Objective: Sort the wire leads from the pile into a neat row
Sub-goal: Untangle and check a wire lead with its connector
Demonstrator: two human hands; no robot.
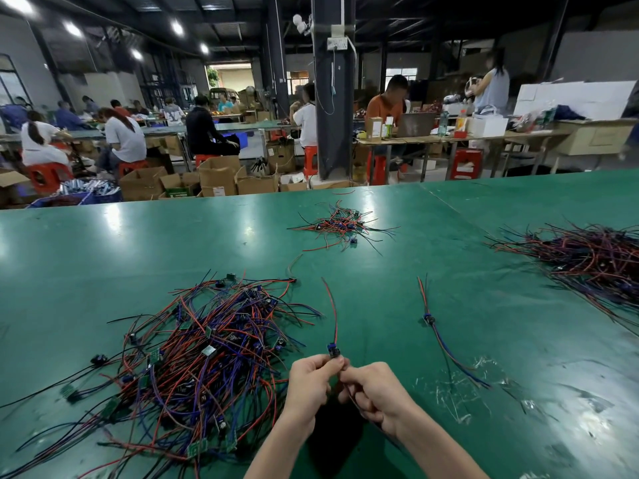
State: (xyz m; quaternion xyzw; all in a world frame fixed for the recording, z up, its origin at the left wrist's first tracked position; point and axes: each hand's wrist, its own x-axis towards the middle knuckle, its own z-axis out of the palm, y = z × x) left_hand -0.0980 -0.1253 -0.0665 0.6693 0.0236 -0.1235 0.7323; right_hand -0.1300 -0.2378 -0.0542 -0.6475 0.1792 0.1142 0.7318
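A big tangled pile of red, blue and black wire leads (204,361) with small green boards lies on the green table (380,271), left of my hands. My left hand (309,383) pinches a single wire lead (333,326) just below its small black part; its red wire rises up and away from me. My right hand (375,395) grips the lower wires of the same lead. One laid-out lead (436,331) lies straight on the table to the right of my hands.
A smaller wire heap (340,224) sits further back at the centre. A large dark bundle of wires (587,261) lies at the right edge. Scraps of clear tape (453,392) stick to the table near right. Beyond the table's far edge are cardboard boxes and seated workers.
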